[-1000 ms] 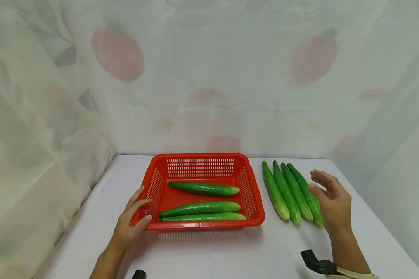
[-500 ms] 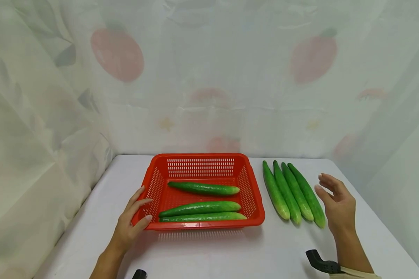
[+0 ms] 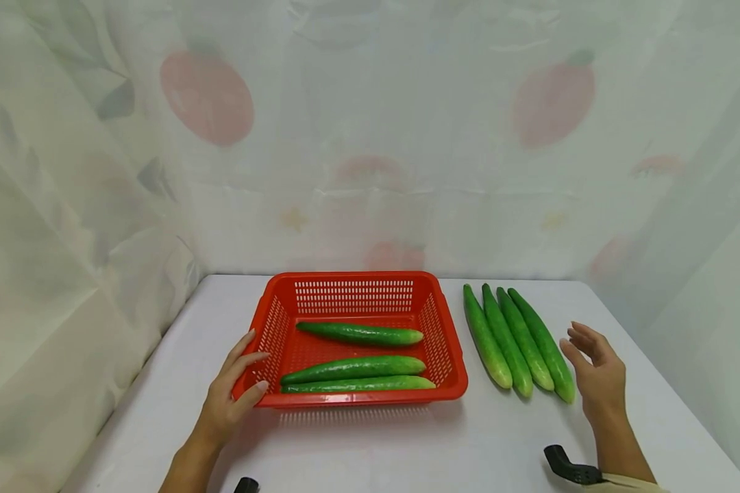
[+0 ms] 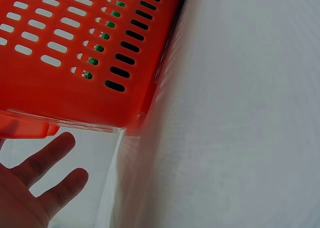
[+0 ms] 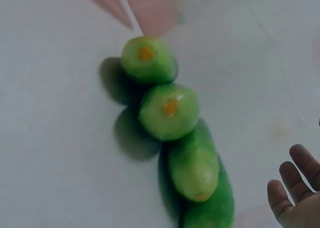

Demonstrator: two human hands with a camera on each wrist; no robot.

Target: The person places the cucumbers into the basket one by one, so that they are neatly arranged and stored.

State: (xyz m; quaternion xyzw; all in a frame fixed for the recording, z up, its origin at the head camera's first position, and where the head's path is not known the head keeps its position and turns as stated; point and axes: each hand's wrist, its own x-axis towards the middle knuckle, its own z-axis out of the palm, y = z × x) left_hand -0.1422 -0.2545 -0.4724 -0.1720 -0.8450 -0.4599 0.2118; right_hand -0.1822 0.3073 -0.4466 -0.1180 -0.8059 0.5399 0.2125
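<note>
Three cucumbers (image 3: 359, 333) lie in a red slotted plastic basket (image 3: 354, 397), one towards the back and two side by side at the front. My left hand (image 3: 225, 397) rests on the basket's left rim, with fingers spread and reaching over the edge. In the left wrist view, two straight fingers (image 4: 47, 158) show beside the basket's side wall (image 4: 75, 93). Right of the basket, several cucumbers (image 3: 518, 342) lie in a row on the table. Just right of that row, my right hand (image 3: 601, 376) is held with loosely bent fingers and nothing in them.
White cloth covers the table (image 3: 370, 452). A pale curtain (image 3: 370, 137) printed with fruit stands behind it, and more sheeting hangs at both sides. A black wrist mount (image 3: 570, 469) sticks out from my right wrist.
My right hand has drawn away from the row of cucumbers, to the right and slightly nearer, uncovering the rightmost one. The left hand and basket have stayed put.
</note>
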